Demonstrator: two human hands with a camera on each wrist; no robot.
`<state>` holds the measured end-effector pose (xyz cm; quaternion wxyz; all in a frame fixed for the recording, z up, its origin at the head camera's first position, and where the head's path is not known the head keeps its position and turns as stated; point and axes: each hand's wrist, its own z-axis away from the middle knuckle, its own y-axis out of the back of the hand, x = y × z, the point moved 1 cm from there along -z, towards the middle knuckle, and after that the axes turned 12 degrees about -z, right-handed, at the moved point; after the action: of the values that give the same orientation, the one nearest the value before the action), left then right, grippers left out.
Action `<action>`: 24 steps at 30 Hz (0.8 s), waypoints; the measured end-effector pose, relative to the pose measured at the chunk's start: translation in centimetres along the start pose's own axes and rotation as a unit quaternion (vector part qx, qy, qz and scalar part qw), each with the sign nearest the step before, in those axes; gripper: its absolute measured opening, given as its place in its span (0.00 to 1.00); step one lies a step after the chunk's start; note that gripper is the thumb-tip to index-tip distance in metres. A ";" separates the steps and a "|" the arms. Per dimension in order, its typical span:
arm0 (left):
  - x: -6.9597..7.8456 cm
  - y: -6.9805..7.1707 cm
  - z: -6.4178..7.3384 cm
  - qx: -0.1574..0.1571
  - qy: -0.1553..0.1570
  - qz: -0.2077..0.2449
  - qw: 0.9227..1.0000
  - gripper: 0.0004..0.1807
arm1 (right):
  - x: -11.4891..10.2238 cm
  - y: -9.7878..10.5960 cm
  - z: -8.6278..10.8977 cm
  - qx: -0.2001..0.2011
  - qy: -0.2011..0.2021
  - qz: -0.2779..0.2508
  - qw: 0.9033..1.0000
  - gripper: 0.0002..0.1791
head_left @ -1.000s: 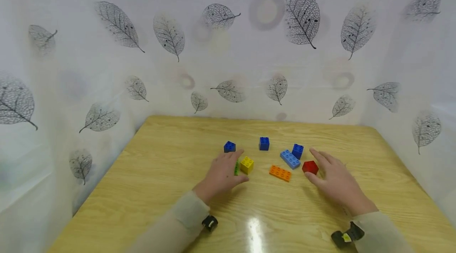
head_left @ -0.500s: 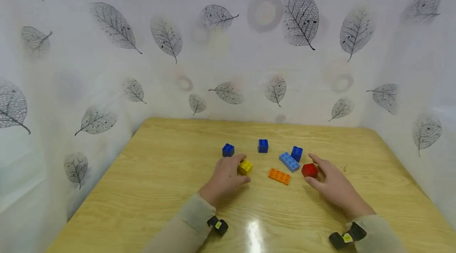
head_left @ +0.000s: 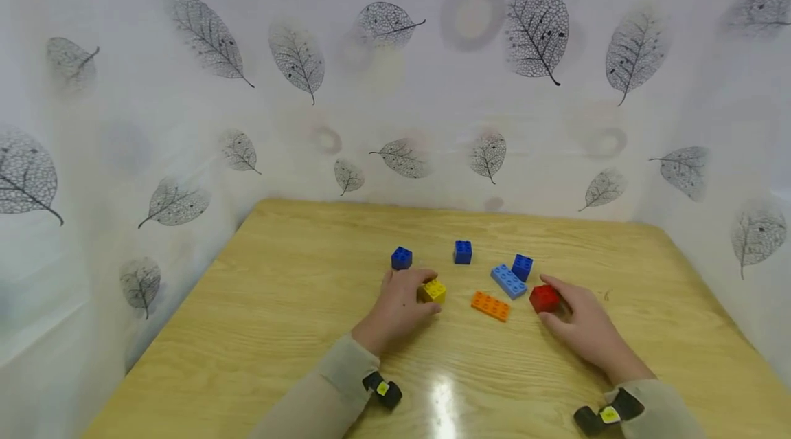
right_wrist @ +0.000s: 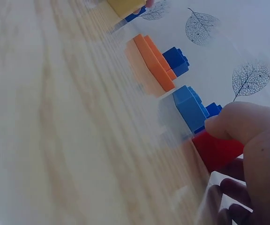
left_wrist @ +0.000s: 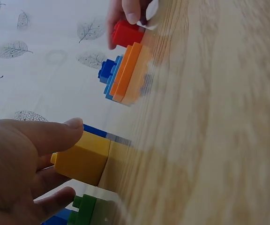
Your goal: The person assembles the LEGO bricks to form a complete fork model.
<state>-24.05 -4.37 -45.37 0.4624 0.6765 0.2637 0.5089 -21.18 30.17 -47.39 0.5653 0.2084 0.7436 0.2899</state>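
My left hand point(head_left: 403, 301) holds a yellow building block point(head_left: 435, 291) by its sides, thumb in front and fingers behind. In the left wrist view the yellow block point(left_wrist: 86, 157) sits at the table surface, its studs turned toward the palm. A green brick point(left_wrist: 86, 211) shows beyond the lower fingers there; in the head view the hand hides it. At the right, my right hand point(head_left: 587, 325) grips a red block point(head_left: 544, 299) between thumb and index finger. The right wrist view has the thumb lying against the red block point(right_wrist: 217, 150), which is low on the table.
An orange brick point(head_left: 491, 306) lies between the hands. Behind it a light blue brick point(head_left: 509, 282) is close to a dark blue block point(head_left: 522, 266). Another dark blue block point(head_left: 463, 252) stands at centre back, and one more blue block point(head_left: 402, 258) is just beyond my left fingers.
The left hand has come right from over the green brick, and its fingers have closed around the yellow block. The right thumb and fingers have drawn in on the red block.
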 end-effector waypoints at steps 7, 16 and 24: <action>-0.3 -0.1 -0.2 0.006 -0.005 -0.007 1.000 0.26 | 0.4 0.0 0.0 -0.001 -0.021 -0.017 1.000 0.36; 0.2 -0.4 0.0 0.002 -0.016 -0.032 0.999 0.23 | 1.2 0.3 0.5 0.004 -0.021 -0.008 1.000 0.33; 0.6 0.4 0.5 -0.003 -0.033 -0.085 0.996 0.22 | 1.0 0.0 0.2 0.001 -0.023 -0.017 1.000 0.32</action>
<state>-23.36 -4.20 -44.77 0.5143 0.6666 0.3032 0.4464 -21.30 30.84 -48.17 0.5872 0.2027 0.7340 0.2744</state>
